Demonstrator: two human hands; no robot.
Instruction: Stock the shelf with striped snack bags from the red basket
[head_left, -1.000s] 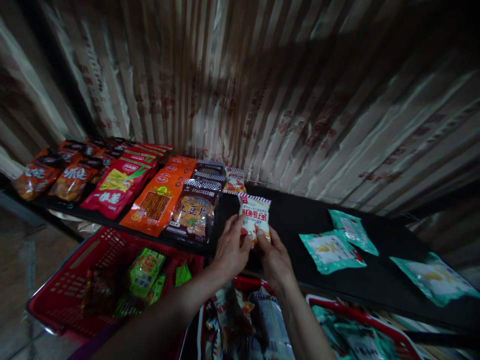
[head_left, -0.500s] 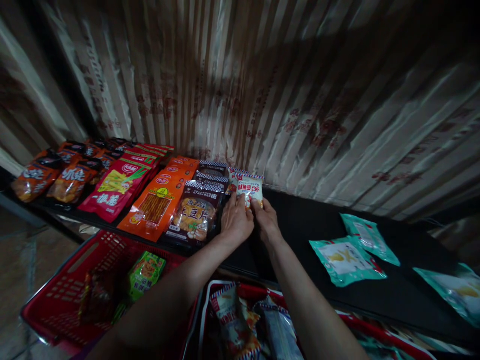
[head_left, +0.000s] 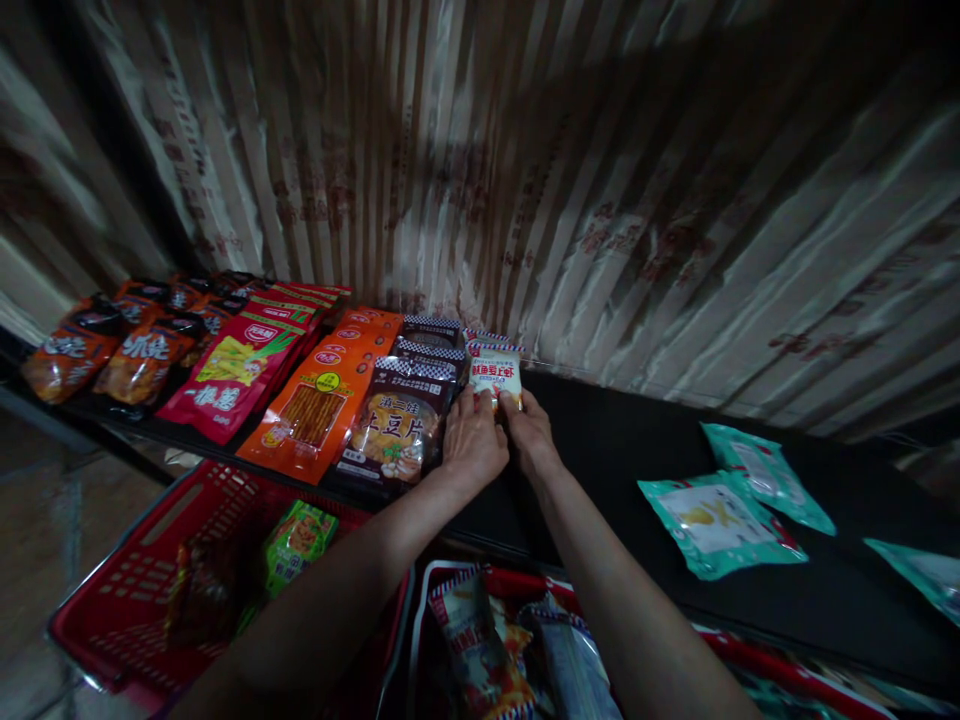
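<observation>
Head view: the left hand (head_left: 477,440) and the right hand (head_left: 532,432) are side by side, both closed on the lower end of a white packet (head_left: 496,368) with red lettering and a striped top edge; the right thumb lies on its front. The packet is at the rear of a black shelf (head_left: 600,435), near the corrugated backing (head_left: 450,200); whether its full weight rests on the shelf cannot be told. A similar striped edge shows directly behind it. Immediately to the left are dark packets (head_left: 397,425) with checkered tops, followed by orange packets (head_left: 315,400), red packets (head_left: 225,385) and, at the far left, orange-and-black bags (head_left: 142,360). Well apart on the right lie three teal packets (head_left: 716,525), two of them overlapping, the third cut by the picture edge. Below the shelf, a red basket (head_left: 112,605) at left contains a green packet (head_left: 300,540) and a dark brown one, partly hidden by the left forearm. A middle basket (head_left: 417,640) with a pale rim holds further striped packets (head_left: 472,645).
</observation>
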